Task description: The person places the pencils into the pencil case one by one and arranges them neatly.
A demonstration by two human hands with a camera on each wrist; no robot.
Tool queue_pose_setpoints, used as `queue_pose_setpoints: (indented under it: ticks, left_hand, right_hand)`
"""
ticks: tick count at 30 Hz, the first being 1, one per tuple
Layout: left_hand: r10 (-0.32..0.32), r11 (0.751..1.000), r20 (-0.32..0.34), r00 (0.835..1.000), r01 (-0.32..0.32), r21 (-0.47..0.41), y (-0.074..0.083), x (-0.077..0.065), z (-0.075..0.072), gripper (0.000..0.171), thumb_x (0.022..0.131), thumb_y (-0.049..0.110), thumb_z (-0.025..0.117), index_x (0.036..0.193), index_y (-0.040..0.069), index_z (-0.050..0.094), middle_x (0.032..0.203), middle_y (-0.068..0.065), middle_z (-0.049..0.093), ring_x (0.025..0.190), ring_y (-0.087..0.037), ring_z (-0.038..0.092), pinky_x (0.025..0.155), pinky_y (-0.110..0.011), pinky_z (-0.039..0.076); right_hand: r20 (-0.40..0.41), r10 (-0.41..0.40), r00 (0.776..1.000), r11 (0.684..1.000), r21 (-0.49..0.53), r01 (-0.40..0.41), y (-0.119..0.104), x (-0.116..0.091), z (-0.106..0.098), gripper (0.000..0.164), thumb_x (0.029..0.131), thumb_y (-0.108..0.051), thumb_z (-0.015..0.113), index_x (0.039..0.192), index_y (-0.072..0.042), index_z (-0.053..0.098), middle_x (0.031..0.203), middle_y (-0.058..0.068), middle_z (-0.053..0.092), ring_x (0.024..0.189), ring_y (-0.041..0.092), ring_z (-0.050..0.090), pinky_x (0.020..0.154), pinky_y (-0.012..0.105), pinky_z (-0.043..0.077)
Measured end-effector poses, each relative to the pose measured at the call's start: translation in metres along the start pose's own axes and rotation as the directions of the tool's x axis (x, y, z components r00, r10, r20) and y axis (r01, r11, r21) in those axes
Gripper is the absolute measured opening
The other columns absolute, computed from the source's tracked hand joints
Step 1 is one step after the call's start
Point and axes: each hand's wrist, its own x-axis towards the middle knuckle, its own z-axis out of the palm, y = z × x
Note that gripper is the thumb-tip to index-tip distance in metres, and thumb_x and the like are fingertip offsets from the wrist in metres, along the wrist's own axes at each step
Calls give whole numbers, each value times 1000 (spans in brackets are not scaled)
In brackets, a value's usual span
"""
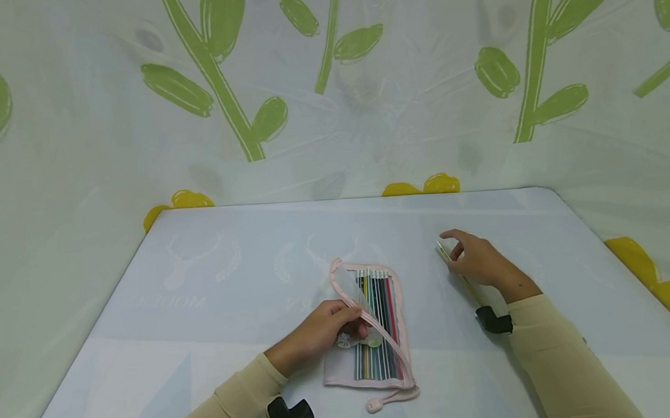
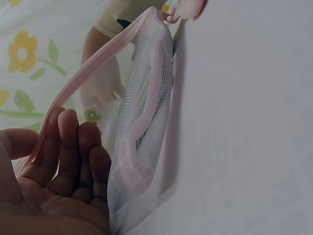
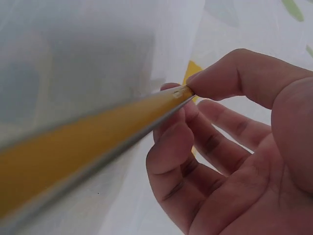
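Observation:
My left hand [image 1: 320,330] pinches the pink zip edge [image 1: 388,337] of a see-through mesh pencil case [image 1: 339,370], lifting it off the case's front. Several pencils [image 1: 382,301] lie side by side inside, dark, yellow and red among them. In the left wrist view, the zip edge [image 2: 88,68] runs between thumb and fingers, and the mesh side [image 2: 146,93] stands beside the hand [image 2: 63,181]. To the right of the case, my right hand [image 1: 476,259] holds a yellow striped pencil [image 1: 473,291]. The right wrist view shows thumb and fingers pinching that pencil [image 3: 98,132] near one end.
A pale table [image 1: 218,360] with faint printed deer heads lies under everything. Its far edge meets a white curtain [image 1: 410,116] with green leaves and yellow flowers. A pink zip pull [image 1: 375,405] trails from the case's near corner. Black mounts [image 1: 291,416] sit at both wrists.

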Motion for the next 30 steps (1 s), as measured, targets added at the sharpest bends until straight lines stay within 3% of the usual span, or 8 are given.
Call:
queue_pose_setpoints:
  ticks: [5,15,22,30]
  left_hand:
    - [-5,1000,2,1000,5,-6,0,0,0,39,105,21,43,95,-10,66,83,1,66,82,-9,60,82,-26,49]
    - [-9,1000,-2,1000,9,-12,0,0,0,39,105,21,44,96,-10,66,82,2,66,81,-9,60,81,-26,48]
    - [-4,1000,0,1000,4,-10,-2,2,0,39,105,21,44,96,-10,66,81,3,66,81,-8,60,82,-25,49]
    - [3,1000,-1,1000,-3,-8,-3,2,0,39,105,20,44,97,-11,66,80,3,66,80,-8,60,80,-24,49]
  right_hand:
    - [-18,-18,1000,999,33,19,-4,-2,-1,64,92,-8,61,150,-7,36,112,20,61,81,21,60,66,30,50]
    - [-119,-140,983,985,83,151,-8,-6,-4,65,95,-7,59,154,-7,31,112,21,63,87,24,63,68,31,49]
    - [-138,-123,983,973,179,147,-12,-9,-3,69,96,-4,58,157,-13,26,118,25,58,83,23,69,67,33,59]
    - [-122,-110,986,932,331,145,-19,-10,-1,74,97,-3,59,159,-15,20,120,26,53,86,24,73,70,36,61]
